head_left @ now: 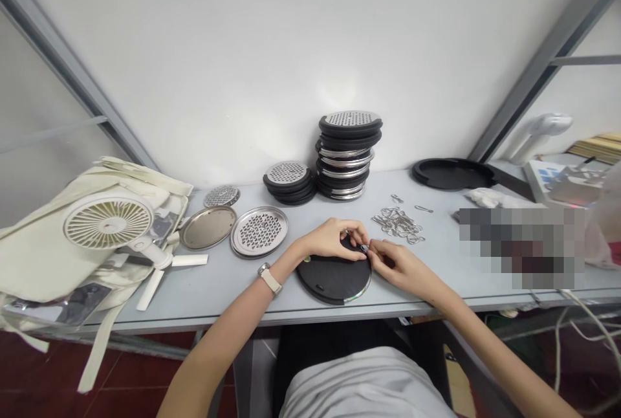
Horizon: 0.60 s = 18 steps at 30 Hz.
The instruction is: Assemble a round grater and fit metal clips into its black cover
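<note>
A round black disc (334, 277) with a shiny metal rim lies flat on the grey table (218, 288) near its front edge. My left hand (334, 238) rests curled on the disc's far edge, fingers pinched. My right hand (395, 264) meets it from the right, fingertips pinched on a small metal piece at the disc's rim, too small to name. A pile of small wire clips (398, 222) lies just beyond my right hand.
A tall stack of black-and-metal discs (348, 154) and a shorter stack (289, 182) stand at the back. Perforated metal plates (259, 231), a plain metal dish (208, 227) and a small perforated disc (222, 196) lie left. A white fan (109, 224) sits on a cream bag. Black trays (453, 173) at back right.
</note>
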Available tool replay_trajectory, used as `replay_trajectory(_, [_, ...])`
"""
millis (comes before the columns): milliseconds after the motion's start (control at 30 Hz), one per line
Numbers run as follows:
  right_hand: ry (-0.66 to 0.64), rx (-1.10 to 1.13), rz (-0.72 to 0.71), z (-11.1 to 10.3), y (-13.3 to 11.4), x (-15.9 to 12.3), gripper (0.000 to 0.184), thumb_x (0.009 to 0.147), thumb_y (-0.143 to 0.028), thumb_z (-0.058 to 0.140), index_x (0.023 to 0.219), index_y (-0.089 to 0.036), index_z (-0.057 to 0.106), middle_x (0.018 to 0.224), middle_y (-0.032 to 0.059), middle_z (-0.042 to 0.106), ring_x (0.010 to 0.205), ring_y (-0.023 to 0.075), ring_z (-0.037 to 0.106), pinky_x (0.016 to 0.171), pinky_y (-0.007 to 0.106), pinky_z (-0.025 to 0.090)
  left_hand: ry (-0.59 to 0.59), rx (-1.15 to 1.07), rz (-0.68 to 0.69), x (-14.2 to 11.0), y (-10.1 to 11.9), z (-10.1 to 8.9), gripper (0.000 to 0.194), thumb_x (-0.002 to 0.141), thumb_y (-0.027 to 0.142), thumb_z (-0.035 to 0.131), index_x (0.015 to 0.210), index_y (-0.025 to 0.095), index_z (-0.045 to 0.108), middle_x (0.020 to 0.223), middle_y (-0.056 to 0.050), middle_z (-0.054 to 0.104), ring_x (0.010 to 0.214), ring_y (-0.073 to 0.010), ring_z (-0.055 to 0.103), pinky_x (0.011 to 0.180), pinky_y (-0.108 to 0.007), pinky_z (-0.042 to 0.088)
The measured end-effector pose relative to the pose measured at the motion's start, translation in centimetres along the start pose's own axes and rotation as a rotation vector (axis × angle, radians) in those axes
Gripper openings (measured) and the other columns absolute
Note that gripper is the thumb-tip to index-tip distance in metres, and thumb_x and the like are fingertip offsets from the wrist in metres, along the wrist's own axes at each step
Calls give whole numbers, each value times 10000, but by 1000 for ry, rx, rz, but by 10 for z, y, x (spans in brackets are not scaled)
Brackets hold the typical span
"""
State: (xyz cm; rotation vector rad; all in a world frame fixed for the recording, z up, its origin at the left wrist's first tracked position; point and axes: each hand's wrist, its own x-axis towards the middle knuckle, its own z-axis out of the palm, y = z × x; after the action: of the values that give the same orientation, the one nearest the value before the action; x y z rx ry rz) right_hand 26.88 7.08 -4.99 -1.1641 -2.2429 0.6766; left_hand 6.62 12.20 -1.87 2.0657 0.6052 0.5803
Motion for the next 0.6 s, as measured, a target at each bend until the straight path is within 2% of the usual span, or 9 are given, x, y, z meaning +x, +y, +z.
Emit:
replay_trajectory(300, [-1, 28, 15, 1, 1, 1, 249, 925, -313, 388, 701, -206, 405, 598, -47, 382, 541, 113, 367, 500, 222, 304, -9, -3, 2, 0, 0, -1, 269, 688, 248, 704, 921, 143, 617, 846, -34, 648, 780, -112, 571, 701, -227, 413])
replay_trajectory(600, [13, -7, -23, -1, -1, 1, 234, 951, -294, 363, 771, -198, 477, 645, -23, 488, 585, 130, 452, 572, 235, 355, -1, -28, 16, -1, 0, 0, 282, 678, 250, 718, 917, 140, 618, 823, -32, 641, 770, -110, 564, 695, -226, 416])
